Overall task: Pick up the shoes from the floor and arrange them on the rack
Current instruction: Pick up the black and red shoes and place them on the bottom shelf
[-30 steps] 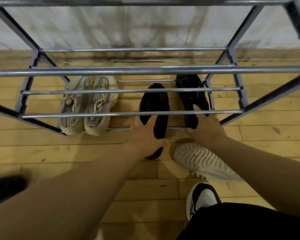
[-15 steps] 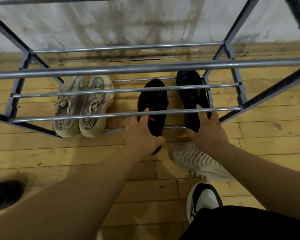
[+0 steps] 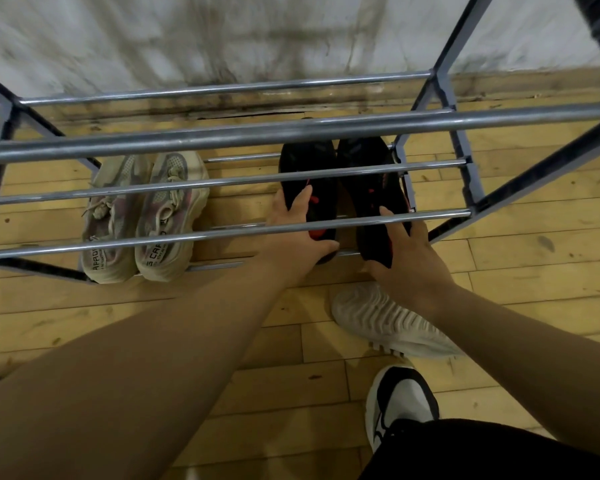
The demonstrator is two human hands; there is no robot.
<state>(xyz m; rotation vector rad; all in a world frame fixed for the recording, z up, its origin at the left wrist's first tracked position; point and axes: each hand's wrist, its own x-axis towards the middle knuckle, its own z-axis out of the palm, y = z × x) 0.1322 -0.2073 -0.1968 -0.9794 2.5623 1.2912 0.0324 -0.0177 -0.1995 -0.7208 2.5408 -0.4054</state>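
Two black shoes with red trim sit side by side on the bottom tier of the grey metal rack point(image 3: 291, 131), at its right end. My left hand point(image 3: 298, 233) grips the heel of the left black shoe point(image 3: 309, 174). My right hand point(image 3: 406, 258) holds the heel of the right black shoe point(image 3: 371, 181). A pair of beige sneakers point(image 3: 142, 216) rests on the same tier to the left, heels toward me. A white sneaker point(image 3: 381, 320) lies on the wooden floor just below my right wrist.
The rack's upper bars cross above the shoes, and my hands reach under them. A stained white wall stands behind the rack. My own foot in a black-and-white shoe point(image 3: 400, 400) is at the lower right, beside dark trousers.
Both hands have pushed the black shoes further back onto the bottom tier. The left shoe has moved right and now lies close beside the other one.
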